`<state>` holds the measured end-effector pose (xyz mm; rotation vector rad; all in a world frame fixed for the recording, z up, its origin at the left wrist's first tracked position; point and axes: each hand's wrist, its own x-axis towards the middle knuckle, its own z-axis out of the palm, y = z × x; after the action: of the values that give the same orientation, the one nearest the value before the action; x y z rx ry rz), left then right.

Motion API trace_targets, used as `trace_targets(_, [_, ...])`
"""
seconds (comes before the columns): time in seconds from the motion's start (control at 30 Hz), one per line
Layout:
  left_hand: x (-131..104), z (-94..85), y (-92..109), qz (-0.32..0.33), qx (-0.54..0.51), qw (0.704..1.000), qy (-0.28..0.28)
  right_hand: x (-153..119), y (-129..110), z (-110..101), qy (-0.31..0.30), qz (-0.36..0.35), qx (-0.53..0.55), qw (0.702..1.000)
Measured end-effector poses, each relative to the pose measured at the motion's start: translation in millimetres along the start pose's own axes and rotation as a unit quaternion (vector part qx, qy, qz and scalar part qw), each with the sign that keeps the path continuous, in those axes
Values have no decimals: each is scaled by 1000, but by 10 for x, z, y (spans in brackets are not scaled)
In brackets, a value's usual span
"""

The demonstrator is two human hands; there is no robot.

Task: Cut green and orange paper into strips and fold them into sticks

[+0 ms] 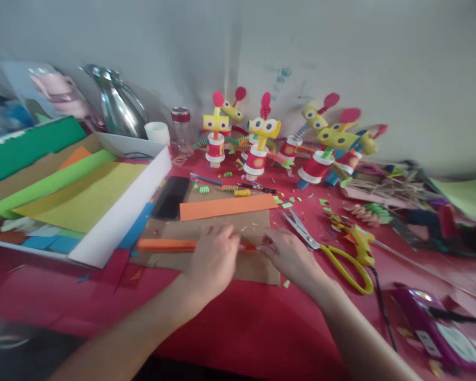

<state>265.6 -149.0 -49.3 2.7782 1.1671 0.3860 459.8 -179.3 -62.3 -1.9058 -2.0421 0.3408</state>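
A narrow orange paper strip (164, 244), seemingly folded lengthwise, lies across a piece of brown cardboard (257, 272). My left hand (218, 254) is closed over its middle, fingers curled together and hiding part of it. At the strip's right end my right hand (287, 256) pinches with thumb and fingers; the exact grip is small and blurred. Just beyond both hands rests a wider, flat orange paper strip (228, 206). Scissors with yellow handles (347, 267) lie to the right of my right hand, blades pointing toward the cardboard.
A white box (119, 222) of coloured paper stands at left, beside a black phone (172, 198). Several paper-cup figures (257, 159) line the back, near a steel jug (121, 108). A yellow glue gun (364, 244) with a cord and a purple device (440, 328) lie right.
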Motion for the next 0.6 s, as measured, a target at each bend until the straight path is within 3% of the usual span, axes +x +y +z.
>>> trace_targets(0.13, [169, 153, -47, -25, -54, 998, 4, 100, -34, 127, 2, 1, 163, 987])
trace_targets(0.3, [117, 176, -230, -25, -100, 994, -22, 67, -27, 343, -25, 68, 347, 935])
trace_targets(0.47, [121, 184, -273, -3, -107, 994, -37, 49, 95, 420, -44, 154, 371, 915])
trace_targets(0.6, [137, 258, -299, -12, -126, 990, -55, 89, 185, 394, -79, 171, 388, 902])
